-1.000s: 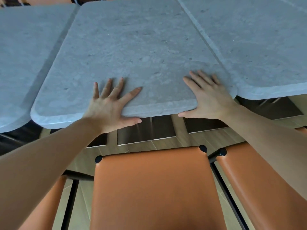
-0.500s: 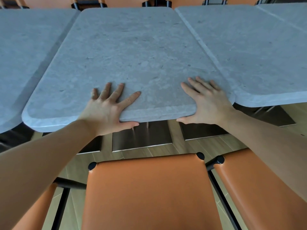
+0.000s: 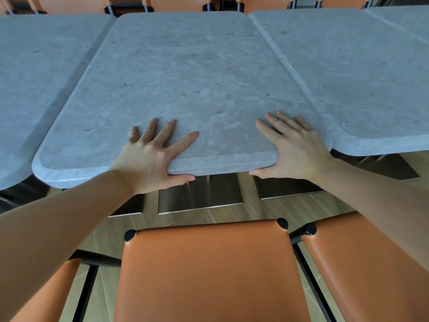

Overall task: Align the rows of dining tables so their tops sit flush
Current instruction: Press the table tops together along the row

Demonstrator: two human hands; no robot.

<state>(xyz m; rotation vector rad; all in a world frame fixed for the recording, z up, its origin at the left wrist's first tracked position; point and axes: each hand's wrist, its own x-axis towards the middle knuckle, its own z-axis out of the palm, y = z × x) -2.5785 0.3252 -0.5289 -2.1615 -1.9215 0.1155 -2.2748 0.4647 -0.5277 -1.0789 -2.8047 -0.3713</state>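
Both the left hand (image 3: 148, 159) and right hand (image 3: 294, 149) grasp the near edge of the middle table top (image 3: 185, 77), frame centre, fingers flat above, thumbs beneath. An uneven push could skew it against the right table top (image 3: 359, 77), or pinch the right fingers (image 3: 299, 120) beside that seam.

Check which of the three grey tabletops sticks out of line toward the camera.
The middle tabletop, the one both hands hold. Its near edge juts past the right tabletop. The left hand and right hand lie fingers on top, thumbs under the edge.
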